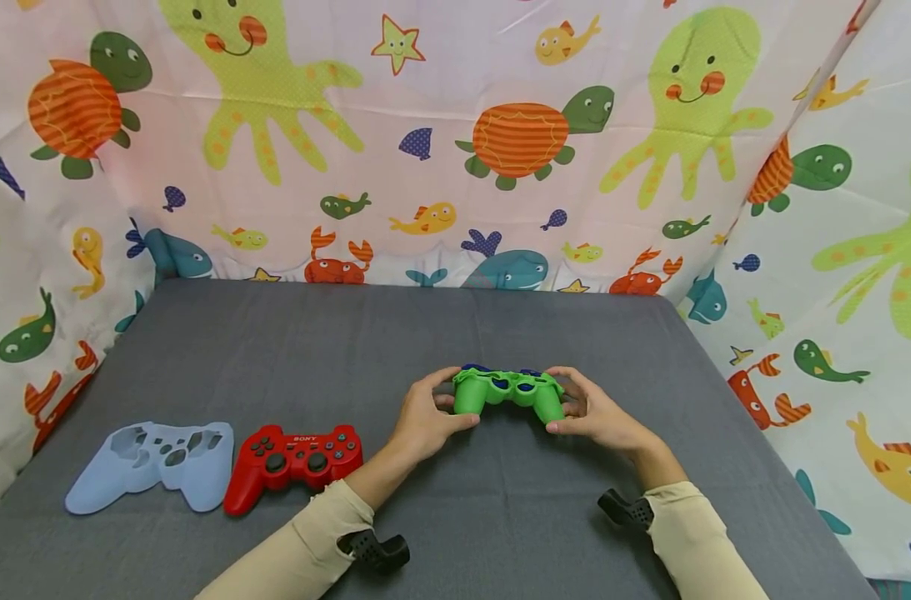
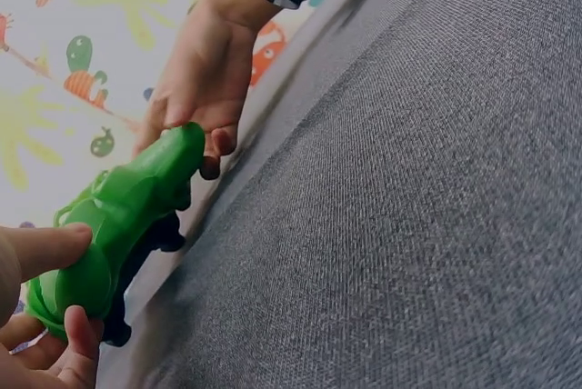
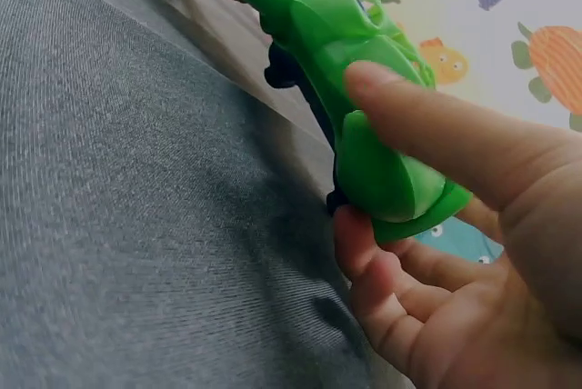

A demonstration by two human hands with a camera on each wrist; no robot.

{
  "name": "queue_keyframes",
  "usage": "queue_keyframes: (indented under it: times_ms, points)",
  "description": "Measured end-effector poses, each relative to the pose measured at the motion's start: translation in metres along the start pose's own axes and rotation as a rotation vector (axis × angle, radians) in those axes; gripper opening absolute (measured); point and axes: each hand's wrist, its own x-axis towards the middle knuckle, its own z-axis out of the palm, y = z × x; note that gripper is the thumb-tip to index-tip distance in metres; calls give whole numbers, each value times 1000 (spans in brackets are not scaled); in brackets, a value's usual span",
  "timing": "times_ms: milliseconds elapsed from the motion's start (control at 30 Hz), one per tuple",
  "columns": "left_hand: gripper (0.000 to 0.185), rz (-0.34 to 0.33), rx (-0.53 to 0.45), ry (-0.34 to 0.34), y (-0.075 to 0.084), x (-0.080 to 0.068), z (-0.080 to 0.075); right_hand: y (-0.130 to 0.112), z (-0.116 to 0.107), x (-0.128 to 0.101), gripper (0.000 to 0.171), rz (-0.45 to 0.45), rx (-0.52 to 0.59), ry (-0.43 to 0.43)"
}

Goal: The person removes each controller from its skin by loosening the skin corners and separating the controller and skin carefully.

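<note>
In the head view a blue game controller [image 1: 526,387] in a bright green silicone cover [image 1: 470,392] is held between both hands above the grey table. The left hand [image 1: 427,417] pinches its left grip, thumb on the near side and fingers behind. At the other grip, the right hand [image 1: 593,412] holds it likewise between thumb and fingers. In the left wrist view the green cover [image 2: 155,180] wraps the handles, and dark blue controller parts [image 2: 164,233] show on one side. The right wrist view has the thumb pressing on the green cover [image 3: 382,166]; the cover's edge looks loose there.
A pale blue silicone cover [image 1: 151,483] lies flat at the left of the grey table [image 1: 500,517]. Right beside it sits a red Sony controller [image 1: 297,471], near the left forearm. A curtain [image 1: 425,108] with sea animals hangs behind and along the sides.
</note>
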Motion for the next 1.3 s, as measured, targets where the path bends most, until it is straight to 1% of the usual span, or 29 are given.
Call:
queue_keyframes:
  times_ms: [100, 300, 400, 667, 833, 933, 1100, 1200, 1300]
  points:
    - [74, -7, -10, -4, -2, 1, -1, 2, 0, 1, 82, -3, 24, -24]
    - [68, -21, -16, -31, -6, 3, -4, 6, 1, 3, 81, -18, 23, -18]
    - [68, -12, -11, -41, -5, 2, -6, 6, 1, 3, 81, -25, 30, -15]
    - [64, 13, 21, -23, 0, 0, -7, 5, -1, 1, 81, -38, 29, -18]
    - [62, 32, 63, -10, 1, -1, -7, 5, -2, 0, 80, -47, 32, -24]
    - [59, 43, 72, 0, 1, -1, -7, 5, -2, 0, 80, -50, 29, -23]
    - [50, 54, 68, 9, -2, 0, -6, 4, -2, 0, 78, -62, 21, -8]
    - [48, 41, 53, -2, -3, 1, -6, 3, -1, 0, 77, -72, 22, 6]
    - [49, 18, 14, 2, -4, 2, -5, 2, 0, 2, 77, -81, 22, 17]
